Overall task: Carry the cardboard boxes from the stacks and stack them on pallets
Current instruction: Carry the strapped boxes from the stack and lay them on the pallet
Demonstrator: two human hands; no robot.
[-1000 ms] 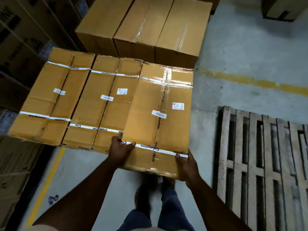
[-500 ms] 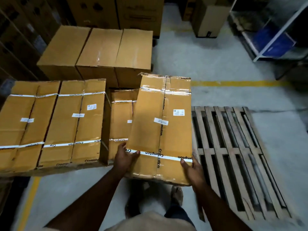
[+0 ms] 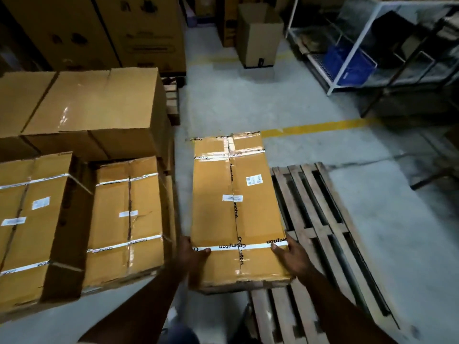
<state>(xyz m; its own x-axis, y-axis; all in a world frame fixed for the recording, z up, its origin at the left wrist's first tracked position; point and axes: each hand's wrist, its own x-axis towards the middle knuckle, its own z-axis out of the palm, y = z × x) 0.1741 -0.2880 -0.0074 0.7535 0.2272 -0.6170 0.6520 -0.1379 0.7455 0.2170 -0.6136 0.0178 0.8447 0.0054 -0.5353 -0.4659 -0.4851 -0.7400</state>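
We hold a long tan cardboard box (image 3: 236, 207) by its near end, left hand (image 3: 192, 254) and right hand (image 3: 291, 256) gripping either side; it hangs between the strapped brown carton stack (image 3: 124, 219) and the slatted wooden pallet (image 3: 323, 232)

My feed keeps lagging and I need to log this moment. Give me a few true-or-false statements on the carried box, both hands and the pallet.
1. Both hands hold the carried box at its near end. True: the left hand grips the left edge, the right hand the right edge.
2. The wooden pallet already has boxes stacked on it. False: its visible slats are bare.
3. The pallet lies to the right of the carried box. True.
4. The carried box is open at the top. False: it is taped shut, with a printed strap across it.
5. The blue crate sits on the pallet. False: it sits in the white rack beyond.
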